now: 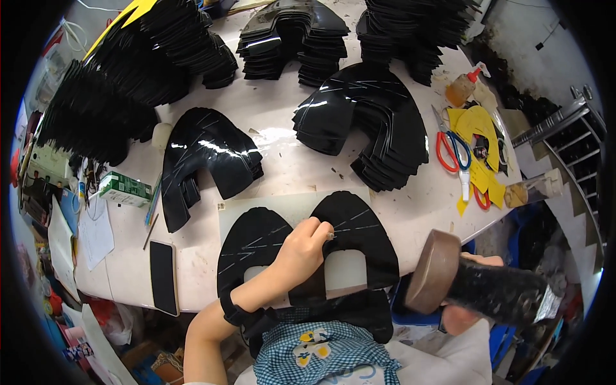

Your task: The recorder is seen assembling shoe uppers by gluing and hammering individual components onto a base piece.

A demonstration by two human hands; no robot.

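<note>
Two black arch-shaped pieces (pixel 356 221), probably shoe uppers, lie side by side on a pale board (pixel 247 215) at the table's near edge. Pale slanted lines mark their surfaces. My left hand (pixel 301 250) rests over the spot where the two meet, fingers curled and pinched together. Anything between those fingertips is hidden or too small to name. At the right, beyond the table edge, my right hand (pixel 461 319) wraps round the black handle of a mallet-like hammer (pixel 433 269) with a broad brown head, held raised.
Stacks of glossy black arch pieces stand behind: a thick one (pixel 385 128), a smaller one (pixel 208 154) and taller ones (pixel 292 45). Scissors (pixel 452 151), yellow scraps (pixel 484 170) and a glue bottle (pixel 463 88) lie right; a phone (pixel 163 277) and green box (pixel 125 188) left.
</note>
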